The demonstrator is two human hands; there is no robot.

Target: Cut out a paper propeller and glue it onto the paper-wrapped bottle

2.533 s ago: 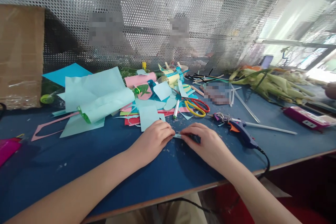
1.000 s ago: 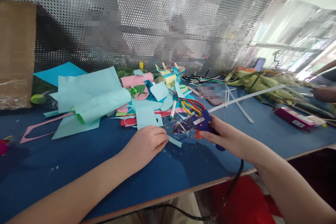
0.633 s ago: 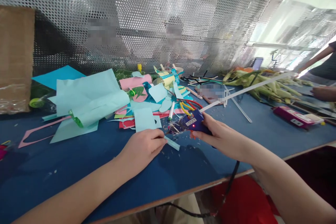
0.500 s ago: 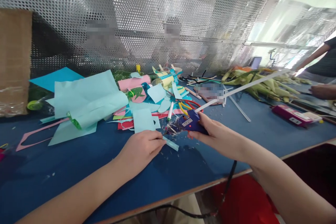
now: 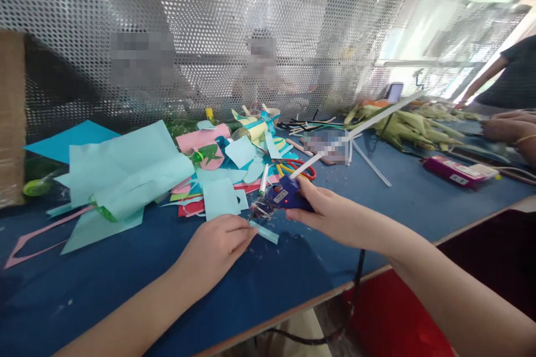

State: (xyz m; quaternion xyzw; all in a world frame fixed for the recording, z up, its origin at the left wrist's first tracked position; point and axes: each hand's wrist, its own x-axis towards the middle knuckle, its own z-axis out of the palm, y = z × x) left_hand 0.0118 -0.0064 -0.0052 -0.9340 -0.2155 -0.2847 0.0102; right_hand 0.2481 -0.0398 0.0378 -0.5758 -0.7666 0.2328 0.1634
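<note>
My right hand (image 5: 330, 209) is wrapped round a blue glue gun (image 5: 281, 194) with a small red light lit. A long white glue stick (image 5: 355, 132) juts from its back end. The messy nozzle, strung with glue threads, points left, close to my left hand (image 5: 220, 245). Thumb and fingers of that hand pinch the end of a light blue paper strip (image 5: 266, 232) low over the table. Whether the nozzle touches the strip is hard to make out. Just beyond lie a white marker (image 5: 263, 179) and scissors with red handles (image 5: 307, 169).
Light blue paper sheets (image 5: 113, 167) wrapped round a green bottle lie left, near cardboard (image 5: 12, 117). Paper scraps, a pink roll (image 5: 203, 136) and corn husks (image 5: 402, 127) line the perforated metal wall. A purple box (image 5: 456, 172) sits right, near another person's hand (image 5: 511, 127). A black cord hangs below the table edge.
The view has swung a little to the right, so things sit further left in it. Both my hands keep their holds. More of the other person's hands shows at the right.
</note>
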